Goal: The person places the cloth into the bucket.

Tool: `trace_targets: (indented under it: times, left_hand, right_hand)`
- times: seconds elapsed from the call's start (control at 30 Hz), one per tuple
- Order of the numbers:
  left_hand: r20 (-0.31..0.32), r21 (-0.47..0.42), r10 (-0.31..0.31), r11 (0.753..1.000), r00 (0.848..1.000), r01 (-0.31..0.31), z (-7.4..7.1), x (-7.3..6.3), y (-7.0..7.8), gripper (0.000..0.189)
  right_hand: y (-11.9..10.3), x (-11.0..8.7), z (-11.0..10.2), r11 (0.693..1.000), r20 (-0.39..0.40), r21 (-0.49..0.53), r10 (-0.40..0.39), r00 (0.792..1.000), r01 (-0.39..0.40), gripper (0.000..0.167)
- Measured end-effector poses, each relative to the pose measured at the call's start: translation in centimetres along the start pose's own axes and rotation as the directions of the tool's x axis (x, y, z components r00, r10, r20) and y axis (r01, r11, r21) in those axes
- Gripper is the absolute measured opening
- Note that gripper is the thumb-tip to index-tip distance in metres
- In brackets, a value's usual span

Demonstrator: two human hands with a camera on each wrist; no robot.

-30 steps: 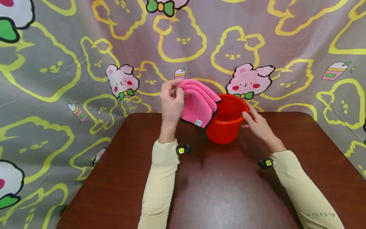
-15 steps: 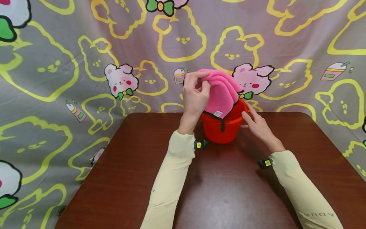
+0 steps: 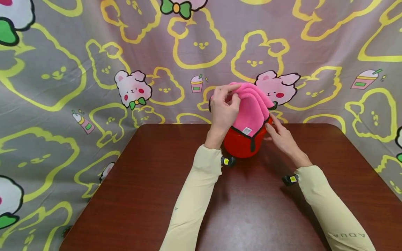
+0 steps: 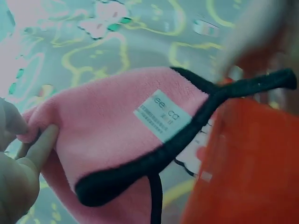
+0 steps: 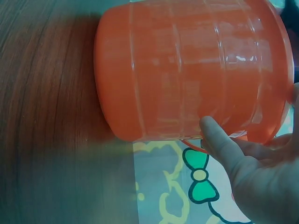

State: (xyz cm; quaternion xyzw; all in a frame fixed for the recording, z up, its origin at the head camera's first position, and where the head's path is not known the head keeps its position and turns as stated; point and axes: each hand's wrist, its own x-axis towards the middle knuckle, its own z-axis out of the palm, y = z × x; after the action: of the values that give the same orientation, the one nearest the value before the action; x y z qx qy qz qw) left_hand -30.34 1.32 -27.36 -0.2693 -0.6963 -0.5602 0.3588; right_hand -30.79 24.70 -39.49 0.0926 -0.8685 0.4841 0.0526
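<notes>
A pink towel (image 3: 249, 113) with black edging, a white label and a black hanging loop droops in folds over the mouth of a red bucket (image 3: 242, 146). My left hand (image 3: 223, 111) pinches the towel's upper fold between thumb and fingers, above and left of the bucket. In the left wrist view the label and the loop face the camera, beside the bucket wall (image 4: 252, 158). My right hand (image 3: 284, 140) grips the bucket at its right side, thumb by the rim. One finger (image 5: 217, 140) lies along the bucket's side in the right wrist view. The towel hides most of the bucket's opening.
The bucket stands near the far edge of a dark brown wooden table (image 3: 150, 195). Behind and to the left hangs a grey curtain (image 3: 201, 42) printed with yellow outlines and cartoon animals. Each wrist carries a small black camera.
My left hand has carried the towel rightward from beside the bucket to over its mouth, rising and then dipping slightly. The right hand and the bucket have stayed in place.
</notes>
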Motion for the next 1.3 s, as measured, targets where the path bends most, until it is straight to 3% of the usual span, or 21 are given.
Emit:
trace_targets:
  times: [0.13,0.23,0.3,0.43,0.47,0.53,0.73,0.93,1.1,1.3]
  left_hand:
    - [0.072,0.111,-0.070,0.992,0.995,0.062,0.2,-0.8,-1.6,0.028]
    - [0.195,0.197,-0.164,0.972,0.967,0.126,0.3,-1.3,-2.5,0.033]
    - [0.321,0.246,-0.245,0.954,0.915,0.169,0.3,-1.7,-2.9,0.037]
    - [0.538,0.298,-0.366,0.925,0.759,0.235,0.2,-2.2,-3.2,0.040]
    - [0.565,0.297,-0.384,0.920,0.730,0.255,0.1,-2.3,-3.1,0.039]
    - [0.588,0.289,-0.396,0.917,0.705,0.275,-0.1,-2.4,-3.0,0.036]
    - [0.559,0.294,-0.399,0.915,0.727,0.276,-1.8,-2.5,-3.2,0.030]
    - [0.531,0.315,-0.385,0.917,0.755,0.246,-4.6,-2.8,-4.6,0.027]
    - [0.521,0.345,-0.375,0.914,0.767,0.213,-6.6,-3.2,-5.9,0.026]
    - [0.529,0.430,-0.363,0.894,0.767,0.127,-8.5,-3.6,-7.3,0.026]
  right_hand:
    - [0.0,0.0,0.0,1.000,-0.001,-0.002,0.011,1.000,-0.011,0.073]
    - [0.1,0.0,0.0,1.000,0.001,-0.002,0.002,1.000,-0.002,0.073]
    - [0.1,0.0,0.0,1.000,0.003,-0.005,0.003,1.000,-0.003,0.073]
    - [0.1,-0.1,-0.1,1.000,0.013,-0.010,0.018,1.000,-0.018,0.073]
    - [0.1,-0.1,-0.1,1.000,0.016,-0.006,0.021,1.000,-0.020,0.073]
    - [0.1,-0.1,0.0,1.000,0.021,0.003,0.026,0.999,-0.026,0.073]
    - [0.1,0.1,0.0,0.999,0.021,0.012,0.035,0.999,-0.035,0.072]
    - [0.2,0.2,-0.8,0.998,0.061,-0.031,0.053,0.997,-0.051,0.069]
    - [0.5,-0.2,-1.5,0.998,0.074,-0.054,0.025,0.997,-0.021,0.070]
    - [0.9,-0.7,-2.7,0.982,0.094,-0.189,0.026,0.995,-0.008,0.074]
